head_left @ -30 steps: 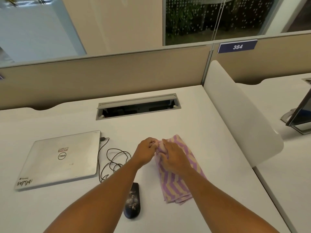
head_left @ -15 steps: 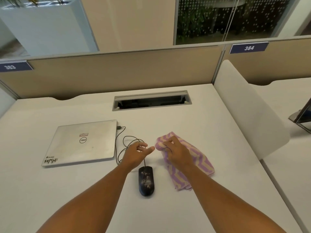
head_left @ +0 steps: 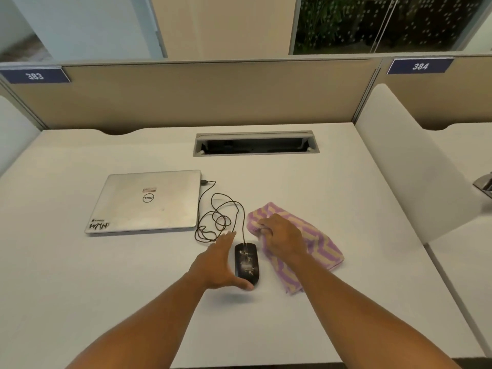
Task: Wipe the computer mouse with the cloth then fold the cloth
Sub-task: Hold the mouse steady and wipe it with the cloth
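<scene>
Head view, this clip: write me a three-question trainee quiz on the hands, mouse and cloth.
1. True or false: the left hand is open beside the computer mouse.
2. What does the right hand rest on? A) the laptop B) the striped cloth C) the cable
3. Fill in: the mouse cable plugs into the ___.

Key: 1 true; the fingers lie along its left side and the thumb at its near end. 2 B; the fingers curl into the cloth's far end. 3 laptop, which lies closed on the desk.

Left hand (head_left: pixel 217 265) cups the mouse (head_left: pixel 246 263); right hand (head_left: pixel 283 238) grips the cloth (head_left: pixel 320 249)
</scene>
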### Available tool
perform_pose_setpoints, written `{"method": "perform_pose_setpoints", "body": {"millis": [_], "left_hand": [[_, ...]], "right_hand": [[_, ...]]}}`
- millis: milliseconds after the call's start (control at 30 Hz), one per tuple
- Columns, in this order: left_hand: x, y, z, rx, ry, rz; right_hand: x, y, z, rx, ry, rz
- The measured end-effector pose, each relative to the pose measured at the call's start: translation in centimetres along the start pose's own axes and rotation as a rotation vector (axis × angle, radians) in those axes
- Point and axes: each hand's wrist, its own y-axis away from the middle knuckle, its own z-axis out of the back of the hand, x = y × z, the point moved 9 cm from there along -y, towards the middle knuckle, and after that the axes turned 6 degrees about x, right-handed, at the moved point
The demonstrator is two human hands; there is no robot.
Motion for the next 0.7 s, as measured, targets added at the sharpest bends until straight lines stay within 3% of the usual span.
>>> {"method": "perform_pose_setpoints", "body": {"millis": [267, 700], "left_hand": [[0.4, -0.6, -1.8, 0.023, -0.147, -0.097], [0.7, -1.1, -2.7, -0.032, -0.057, -0.148]], "right_hand": [[-0.4, 0.0, -2.4, 0.076, 0.087, -0.001], [-0.2, -1.1, -5.5, 0.297, 0.203, 0.015]]}}
